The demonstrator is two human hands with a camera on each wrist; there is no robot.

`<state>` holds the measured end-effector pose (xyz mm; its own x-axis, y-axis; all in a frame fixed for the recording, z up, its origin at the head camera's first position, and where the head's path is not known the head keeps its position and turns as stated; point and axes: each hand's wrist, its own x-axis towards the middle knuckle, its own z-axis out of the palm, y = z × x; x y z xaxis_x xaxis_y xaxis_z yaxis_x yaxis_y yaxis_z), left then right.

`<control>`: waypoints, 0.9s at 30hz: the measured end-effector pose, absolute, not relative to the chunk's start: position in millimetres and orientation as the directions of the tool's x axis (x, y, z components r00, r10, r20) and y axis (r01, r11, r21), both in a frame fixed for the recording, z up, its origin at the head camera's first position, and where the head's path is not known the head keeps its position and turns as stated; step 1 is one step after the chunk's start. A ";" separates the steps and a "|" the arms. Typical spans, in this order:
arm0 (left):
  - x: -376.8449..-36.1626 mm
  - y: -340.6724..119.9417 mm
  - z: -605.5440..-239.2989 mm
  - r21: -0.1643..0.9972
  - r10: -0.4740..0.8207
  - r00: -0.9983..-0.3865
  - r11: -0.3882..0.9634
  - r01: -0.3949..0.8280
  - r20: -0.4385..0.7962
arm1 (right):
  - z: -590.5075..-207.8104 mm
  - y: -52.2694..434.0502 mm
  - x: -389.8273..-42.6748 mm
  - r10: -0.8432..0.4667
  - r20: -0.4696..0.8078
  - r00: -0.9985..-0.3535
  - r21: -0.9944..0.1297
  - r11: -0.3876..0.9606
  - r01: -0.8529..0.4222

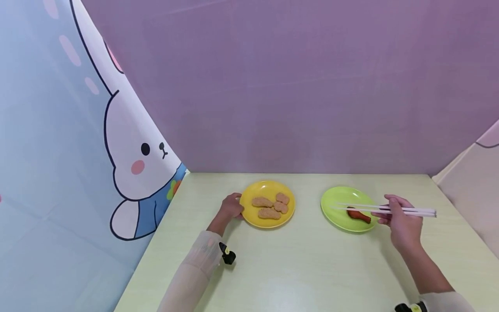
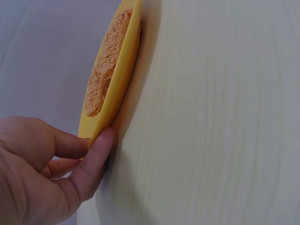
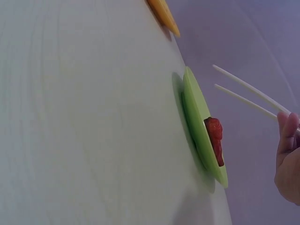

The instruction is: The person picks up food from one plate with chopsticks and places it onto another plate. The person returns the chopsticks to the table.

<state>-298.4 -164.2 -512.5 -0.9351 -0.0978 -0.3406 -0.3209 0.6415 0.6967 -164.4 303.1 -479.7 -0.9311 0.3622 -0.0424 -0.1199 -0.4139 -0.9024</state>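
My sleeves are showing lowest in the head view, the left one (image 1: 195,264) pale and gauzy, with a small black wrist device (image 1: 227,255) sitting beside it on the surface (image 1: 312,268). That surface is lying smooth and pale green-cream, with a faint wood grain showing in the wrist views.

Taking the yellow plate (image 1: 249,216) as my landmark: my left hand (image 1: 231,207) is pinching its left rim, thumb on the edge and fingers curled under it. Four breaded, crumbly, golden-brown nuggets (image 1: 271,206) are lying flat on that plate. It is round, shallow and glossy.

To the right of the yellow plate, apart from it, a round green plate (image 1: 335,203) is sitting, carrying one reddish-brown glazed piece of meat (image 1: 359,215). Further right again, my right hand (image 1: 401,221) is pinching a pair of long white chopsticks (image 1: 374,209), their slim tips hovering slightly spread above the green plate, just behind the meat and not touching it. Nothing is standing between the tips and the meat.

Behind the yellow plate a plain purple backdrop (image 1: 292,86) is rising, and to the left of it a cloth printed with a cartoon rabbit (image 1: 136,160) is hanging.
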 end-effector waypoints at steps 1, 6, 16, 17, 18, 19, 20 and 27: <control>-298.1 -164.0 -512.4 0.695 -0.098 -0.936 0.644 -0.319 -0.339 | -480.4 304.0 -163.7 0.362 -0.046 -0.931 -0.902 -0.416 -0.117; -297.1 -164.1 -511.3 0.700 -0.092 -0.936 0.640 -0.316 -0.339 | -482.6 309.4 -161.3 0.368 -0.064 -0.928 -0.903 -0.416 -0.103; -298.2 -164.0 -510.8 0.702 -0.064 -0.944 0.653 -0.285 -0.323 | -481.1 322.5 -157.7 0.390 -0.022 -0.920 -0.915 -0.379 -0.139; -298.8 -163.9 -510.8 0.699 -0.065 -0.944 0.656 -0.285 -0.323 | -481.0 324.0 -157.3 0.395 -0.018 -0.919 -0.919 -0.369 -0.141; -299.2 -163.8 -510.8 0.698 -0.067 -0.944 0.656 -0.286 -0.323 | -481.1 325.6 -156.8 0.397 -0.012 -0.918 -0.922 -0.361 -0.144; -299.7 -163.7 -510.8 0.696 -0.068 -0.944 0.658 -0.286 -0.324 | -481.2 327.2 -156.5 0.398 -0.009 -0.917 -0.922 -0.358 -0.147; -299.8 -163.5 -510.6 0.695 -0.069 -0.943 0.659 -0.287 -0.324 | -481.5 328.9 -156.3 0.397 -0.004 -0.918 -0.922 -0.356 -0.151; -299.5 -162.1 -510.6 0.695 -0.063 -0.944 0.661 -0.283 -0.324 | -481.7 339.4 -152.8 0.405 0.035 -0.914 -0.926 -0.330 -0.182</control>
<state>-299.5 -162.1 -510.6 -0.9439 -0.0625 -0.3241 -0.2825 0.6609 0.6953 -152.8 339.4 -481.7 -0.9137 0.4048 0.0349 -0.1816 -0.3299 -0.9264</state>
